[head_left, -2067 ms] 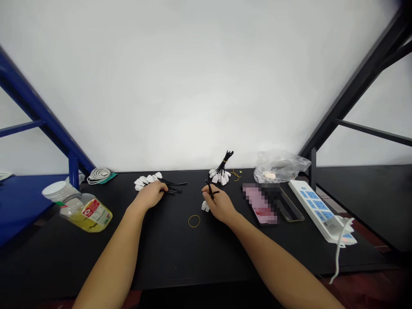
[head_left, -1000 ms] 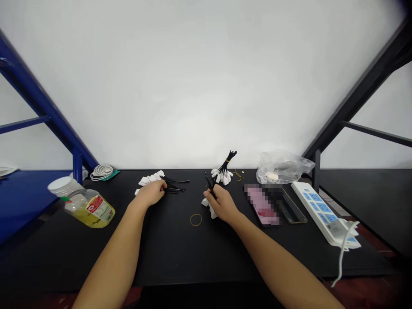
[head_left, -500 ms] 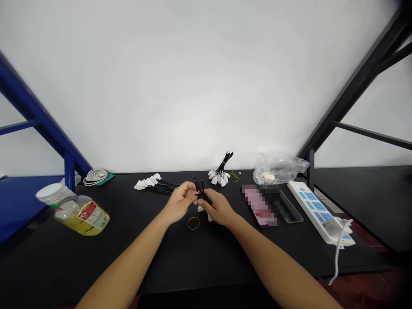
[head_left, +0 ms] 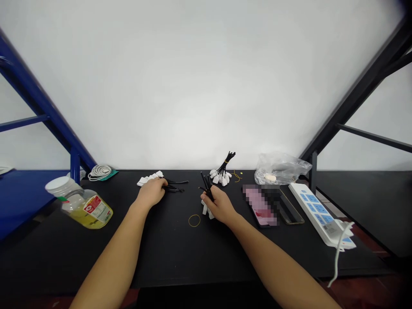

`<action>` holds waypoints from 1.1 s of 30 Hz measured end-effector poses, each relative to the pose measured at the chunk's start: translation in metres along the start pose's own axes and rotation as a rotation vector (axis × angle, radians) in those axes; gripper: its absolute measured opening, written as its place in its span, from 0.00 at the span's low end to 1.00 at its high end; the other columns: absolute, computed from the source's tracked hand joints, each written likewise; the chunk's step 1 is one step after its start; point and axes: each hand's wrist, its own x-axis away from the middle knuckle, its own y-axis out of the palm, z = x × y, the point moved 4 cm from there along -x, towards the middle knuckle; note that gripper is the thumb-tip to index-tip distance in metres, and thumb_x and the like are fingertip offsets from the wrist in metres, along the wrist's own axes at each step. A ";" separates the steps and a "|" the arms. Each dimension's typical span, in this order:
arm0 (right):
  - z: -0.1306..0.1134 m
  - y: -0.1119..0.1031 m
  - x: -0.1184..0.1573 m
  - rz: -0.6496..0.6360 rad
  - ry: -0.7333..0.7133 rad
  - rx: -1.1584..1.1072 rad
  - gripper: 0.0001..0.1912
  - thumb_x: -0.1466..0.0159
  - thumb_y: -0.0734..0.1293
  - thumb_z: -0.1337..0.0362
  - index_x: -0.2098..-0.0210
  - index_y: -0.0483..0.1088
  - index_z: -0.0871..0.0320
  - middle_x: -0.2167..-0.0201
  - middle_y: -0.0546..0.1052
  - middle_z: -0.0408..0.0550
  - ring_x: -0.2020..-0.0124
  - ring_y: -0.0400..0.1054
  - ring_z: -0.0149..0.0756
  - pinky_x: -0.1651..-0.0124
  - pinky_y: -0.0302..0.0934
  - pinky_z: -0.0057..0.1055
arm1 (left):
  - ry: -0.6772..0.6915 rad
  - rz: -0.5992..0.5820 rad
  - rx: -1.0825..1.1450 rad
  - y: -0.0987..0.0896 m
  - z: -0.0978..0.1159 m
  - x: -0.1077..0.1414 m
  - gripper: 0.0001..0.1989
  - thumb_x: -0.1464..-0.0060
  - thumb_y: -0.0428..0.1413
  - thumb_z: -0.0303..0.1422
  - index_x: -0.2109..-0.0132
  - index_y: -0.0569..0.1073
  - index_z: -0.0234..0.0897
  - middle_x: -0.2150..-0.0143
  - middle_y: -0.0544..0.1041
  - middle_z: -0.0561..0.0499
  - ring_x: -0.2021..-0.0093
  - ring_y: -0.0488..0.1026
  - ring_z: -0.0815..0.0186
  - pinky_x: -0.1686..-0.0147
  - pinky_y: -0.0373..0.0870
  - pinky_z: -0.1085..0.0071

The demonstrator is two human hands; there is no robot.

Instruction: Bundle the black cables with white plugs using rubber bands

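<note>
My right hand (head_left: 220, 206) is wrapped round a bunch of short black cables (head_left: 207, 184), whose dark ends point up. Their white connectors (head_left: 206, 209) stick out below the fingers. On the left, my left hand (head_left: 151, 191) lies over a loose row of similar black cables (head_left: 174, 185) with white tips (head_left: 149, 177), its fingers curled onto them; how many it grips is hidden. Between the hands a yellow rubber band (head_left: 194, 220) lies on the black table. Farther back stands a finished-looking bundle of cables (head_left: 223, 167) tied with a yellow band.
At left are a clear jar (head_left: 85, 208) with yellow contents and a coiled white cord (head_left: 99, 172). To the right lie a phone (head_left: 260, 206), a dark case-like object (head_left: 291, 208), a white power strip (head_left: 322, 214) and a clear plastic bag (head_left: 281, 167). More rubber bands (head_left: 237, 176) lie behind.
My left hand has left the bunch in my right hand and moved left onto the loose cables. My right hand stays about where it was, still holding the bunch.
</note>
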 end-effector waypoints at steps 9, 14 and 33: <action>0.002 -0.001 0.000 0.013 0.028 0.012 0.13 0.31 0.63 0.58 0.71 0.62 0.55 0.71 0.71 0.43 0.70 0.66 0.33 0.68 0.55 0.27 | 0.116 0.082 0.085 0.008 0.006 -0.004 0.15 0.38 0.46 0.30 0.51 0.76 0.40 0.52 0.76 0.45 0.53 0.75 0.56 0.55 0.70 0.63; 0.003 0.001 0.000 0.023 0.021 0.028 0.12 0.31 0.63 0.59 0.70 0.64 0.55 0.70 0.72 0.44 0.69 0.68 0.34 0.67 0.56 0.28 | 0.190 0.441 0.308 -0.024 0.030 0.007 0.12 0.37 0.49 0.37 0.54 0.75 0.38 0.57 0.77 0.46 0.57 0.75 0.59 0.53 0.70 0.62; 0.003 0.004 0.001 0.037 -0.028 -0.074 0.08 0.30 0.63 0.59 0.64 0.69 0.54 0.66 0.74 0.46 0.64 0.69 0.36 0.61 0.62 0.30 | 0.287 0.102 0.809 0.007 0.118 0.032 0.11 0.40 0.57 0.40 0.59 0.78 0.38 0.63 0.80 0.49 0.62 0.76 0.63 0.59 0.72 0.67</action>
